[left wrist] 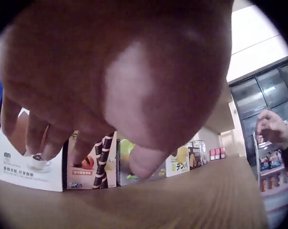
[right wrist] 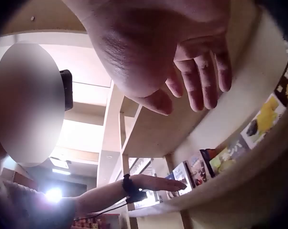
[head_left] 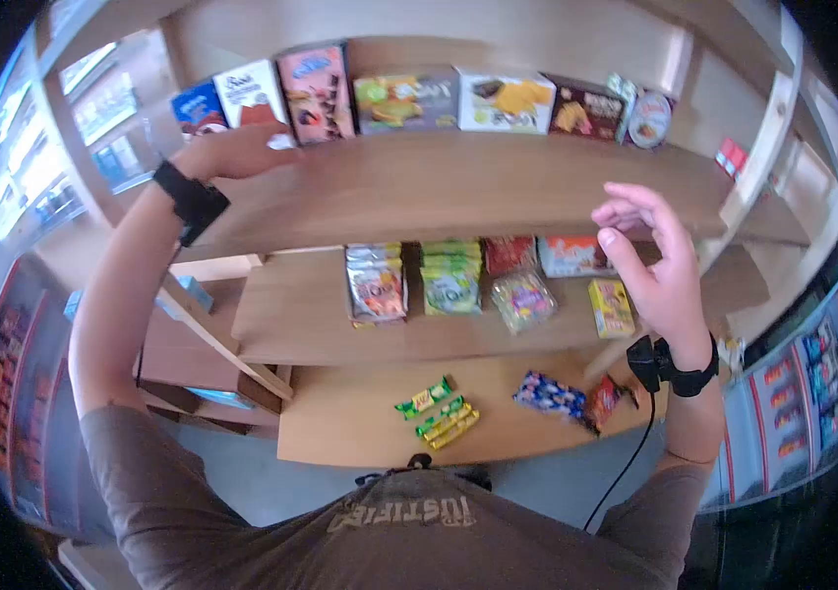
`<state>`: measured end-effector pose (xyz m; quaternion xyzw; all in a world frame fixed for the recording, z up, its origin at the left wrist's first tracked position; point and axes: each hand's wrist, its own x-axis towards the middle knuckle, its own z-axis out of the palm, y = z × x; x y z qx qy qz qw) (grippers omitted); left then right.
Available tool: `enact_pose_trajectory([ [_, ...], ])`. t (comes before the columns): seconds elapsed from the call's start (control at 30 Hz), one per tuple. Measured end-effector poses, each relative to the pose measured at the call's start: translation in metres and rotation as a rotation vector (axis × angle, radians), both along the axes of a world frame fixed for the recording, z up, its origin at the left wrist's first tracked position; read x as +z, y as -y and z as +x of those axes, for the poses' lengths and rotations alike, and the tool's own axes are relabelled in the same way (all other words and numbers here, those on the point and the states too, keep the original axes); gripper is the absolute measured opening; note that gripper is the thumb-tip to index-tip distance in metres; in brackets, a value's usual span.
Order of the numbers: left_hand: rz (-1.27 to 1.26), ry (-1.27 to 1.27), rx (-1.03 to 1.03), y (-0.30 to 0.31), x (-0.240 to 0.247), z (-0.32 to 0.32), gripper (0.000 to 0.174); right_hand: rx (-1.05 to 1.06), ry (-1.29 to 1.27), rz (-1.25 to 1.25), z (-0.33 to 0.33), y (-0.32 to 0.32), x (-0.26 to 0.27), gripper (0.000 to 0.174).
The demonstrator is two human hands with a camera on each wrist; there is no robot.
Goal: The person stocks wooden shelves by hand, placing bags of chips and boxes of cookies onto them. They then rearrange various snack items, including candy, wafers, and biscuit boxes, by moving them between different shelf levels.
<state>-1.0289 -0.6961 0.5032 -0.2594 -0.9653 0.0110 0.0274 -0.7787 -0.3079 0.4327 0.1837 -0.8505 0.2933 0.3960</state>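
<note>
My left hand (head_left: 232, 152) reaches to the upper shelf's left end, its fingers (left wrist: 51, 140) extended across the front of a white box (left wrist: 24, 174) with a coffee cup printed on it. The thumb (left wrist: 146, 162) stands apart from the fingers. A blue box (head_left: 199, 110) stands left of the white one, and a pink wafer-roll box (head_left: 317, 93) stands to its right. Nothing is in my right hand (head_left: 657, 258), raised in front of the shelves at the right with fingers loosely bent. It overlaps the shelf edge near a yellow box (head_left: 612, 308) in the head view.
More boxes line the upper shelf (head_left: 439, 187), among them a green-grey box (head_left: 406, 103) and a white box with yellow food (head_left: 506, 101). Silver-red pouches (head_left: 377, 285) and green pouches (head_left: 451, 280) sit on the middle shelf. Yellow-green packs (head_left: 448, 423) and a blue pack (head_left: 549, 393) lie lower.
</note>
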Motion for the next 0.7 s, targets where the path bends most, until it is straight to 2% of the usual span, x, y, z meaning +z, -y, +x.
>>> enact_pose_trajectory([
  [0.07, -0.020, -0.049, 0.025, 0.001, -0.006, -0.010, 0.074, 0.017, 0.114, -0.199, 0.017, -0.023, -0.033, 0.032],
  [0.1, -0.051, -0.076, 0.052, -0.001, -0.004, -0.010, 0.072, -0.025, 0.140, -0.211, 0.025, -0.035, -0.047, 0.032],
  [0.17, 0.013, -0.089, -0.044, -0.002, -0.007, -0.008, 0.067, -0.111, 0.255, -0.191, 0.033, -0.062, -0.073, 0.029],
  [0.2, -0.008, -0.098, -0.053, -0.001, -0.009, -0.013, 0.065, -0.109, 0.301, -0.313, 0.033, -0.078, -0.092, 0.026],
  [0.33, -0.014, -0.113, -0.057, -0.003, -0.010, -0.008, 0.058, -0.157, 0.494, -0.389, 0.026, -0.137, -0.158, 0.026],
  [0.4, 0.026, -0.128, -0.070, 0.006, -0.012, -0.005, 0.055, -0.248, 0.632, -0.309, 0.017, -0.170, -0.201, 0.031],
  [0.43, 0.036, -0.187, -0.097, 0.010, -0.016, -0.001, 0.053, -0.261, 0.634, -0.314, 0.016, -0.183, -0.218, 0.031],
  [0.47, 0.036, -0.181, -0.110, 0.011, -0.020, 0.007, 0.053, -0.365, 0.624, -0.280, 0.015, -0.194, -0.234, 0.036],
  [0.5, 0.107, -0.159, -0.127, 0.013, -0.026, 0.015, 0.052, -0.466, 0.614, -0.242, 0.014, -0.205, -0.251, 0.041],
  [0.53, 0.177, -0.137, -0.143, 0.016, -0.030, 0.023, 0.052, -0.474, 0.619, -0.245, 0.009, -0.220, -0.275, 0.041],
  [0.6, 0.170, -0.159, -0.122, 0.002, -0.037, 0.059, 0.051, -0.607, 0.535, -0.288, 0.002, -0.244, -0.313, 0.052],
  [0.63, 0.164, -0.188, -0.095, -0.002, -0.040, 0.071, 0.049, -0.611, 0.536, -0.286, 0.003, -0.238, -0.312, 0.052],
  [0.7, 0.230, -0.208, -0.121, 0.004, -0.062, 0.066, 0.046, -0.931, 0.407, -0.035, 0.000, -0.213, -0.302, 0.061],
])
